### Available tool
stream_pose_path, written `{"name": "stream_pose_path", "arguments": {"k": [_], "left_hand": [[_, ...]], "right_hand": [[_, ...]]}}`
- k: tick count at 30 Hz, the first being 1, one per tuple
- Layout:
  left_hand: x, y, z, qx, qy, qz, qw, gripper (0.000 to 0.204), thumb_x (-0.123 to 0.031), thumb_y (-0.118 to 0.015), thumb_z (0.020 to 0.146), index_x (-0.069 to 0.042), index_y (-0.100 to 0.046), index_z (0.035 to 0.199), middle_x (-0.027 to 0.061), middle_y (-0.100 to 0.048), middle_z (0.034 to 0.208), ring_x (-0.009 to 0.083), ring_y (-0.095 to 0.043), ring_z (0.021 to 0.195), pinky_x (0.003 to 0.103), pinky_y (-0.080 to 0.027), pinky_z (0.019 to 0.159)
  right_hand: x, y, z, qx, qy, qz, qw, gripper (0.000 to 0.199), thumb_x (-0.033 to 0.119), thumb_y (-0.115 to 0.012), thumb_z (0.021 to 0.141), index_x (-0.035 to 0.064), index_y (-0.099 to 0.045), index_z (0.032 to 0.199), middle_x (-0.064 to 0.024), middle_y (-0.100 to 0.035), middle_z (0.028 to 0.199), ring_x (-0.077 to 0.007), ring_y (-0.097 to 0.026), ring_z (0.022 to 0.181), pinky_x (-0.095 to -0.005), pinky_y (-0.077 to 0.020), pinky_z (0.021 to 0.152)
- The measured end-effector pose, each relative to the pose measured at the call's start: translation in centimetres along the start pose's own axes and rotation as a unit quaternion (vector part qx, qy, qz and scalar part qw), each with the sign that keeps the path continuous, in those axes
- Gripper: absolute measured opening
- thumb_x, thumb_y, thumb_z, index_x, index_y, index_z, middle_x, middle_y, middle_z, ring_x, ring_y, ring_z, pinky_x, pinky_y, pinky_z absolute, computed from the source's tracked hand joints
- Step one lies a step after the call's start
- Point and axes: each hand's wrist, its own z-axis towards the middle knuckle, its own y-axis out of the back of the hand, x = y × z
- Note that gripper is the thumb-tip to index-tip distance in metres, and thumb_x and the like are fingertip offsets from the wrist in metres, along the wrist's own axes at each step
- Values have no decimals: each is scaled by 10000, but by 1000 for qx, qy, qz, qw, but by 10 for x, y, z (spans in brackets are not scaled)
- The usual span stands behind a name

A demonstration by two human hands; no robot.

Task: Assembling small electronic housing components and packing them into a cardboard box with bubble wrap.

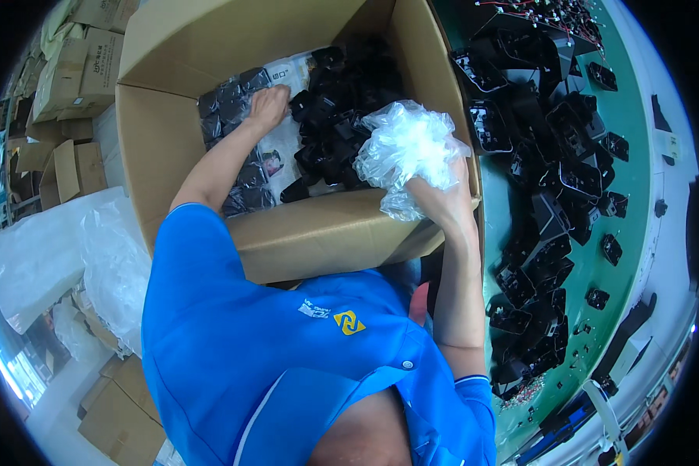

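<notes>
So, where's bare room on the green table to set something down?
Bare strips of green table lie between the cardboard box and piled black housings, and outside the row of small black parts. Those housings crowd the middle.

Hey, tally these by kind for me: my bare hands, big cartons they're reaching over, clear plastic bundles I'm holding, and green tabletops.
Hands: 2, the left hand and the right hand
Big carton: 1
Clear plastic bundle: 1
Green tabletop: 1
Total: 5
</notes>
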Motion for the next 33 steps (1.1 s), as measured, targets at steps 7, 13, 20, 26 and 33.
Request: {"name": "stream_pose_path", "arguments": {"k": [7, 13, 20, 26, 33], "left_hand": [[-92, 116, -3, 41, 125, -418, 899, 215, -223, -648, 861, -10, -630, 840, 199, -679, 825, 402, -639, 715, 475, -494, 675], [0, 44, -1, -15, 215, -150, 965, 195, -194, -583, 885, -8, -622, 844, 202, -699, 885, 425, -638, 726, 447, -520, 705], [34, 30, 22, 15, 92, 19, 995, 164, -135, -562, 872, -13, -657, 816, 169, -711, 898, 417, -653, 777, 445, -521, 731], [-37, 89, 43, -56, 72, -136, 987, 188, -150, -592, 901, 3, -654, 810, 131, -707, 859, 351, -645, 727, 404, -492, 683], [-145, 199, 24, -88, -38, -400, 911, 229, -219, -628, 939, -13, -669, 847, 67, -651, 808, 186, -536, 653, 302, -429, 630]], "right_hand": [[-6, 0, 1, -8, 52, 14, 998, 294, 29, -704, 724, -41, -652, 1005, -172, -681, 913, -301, -678, 803, -381, -542, 739], [-4, 0, 2, -6, 64, 1, 998, 282, 28, -699, 735, -37, -653, 1005, -170, -680, 917, -303, -680, 812, -381, -544, 740], [-1, 0, -1, -24, 52, -2, 998, 293, 55, -710, 741, -31, -653, 1015, -168, -682, 929, -313, -684, 830, -411, -553, 767], [-2, 4, -1, -7, 5, 2, 1000, 325, 78, -722, 744, -21, -656, 1046, -169, -691, 963, -323, -688, 869, -434, -554, 800], [-7, -1, 5, 1, 90, 76, 993, 611, 108, -733, 744, 6, -543, 1316, -197, -654, 1178, -369, -661, 1023, -453, -524, 898]]}}
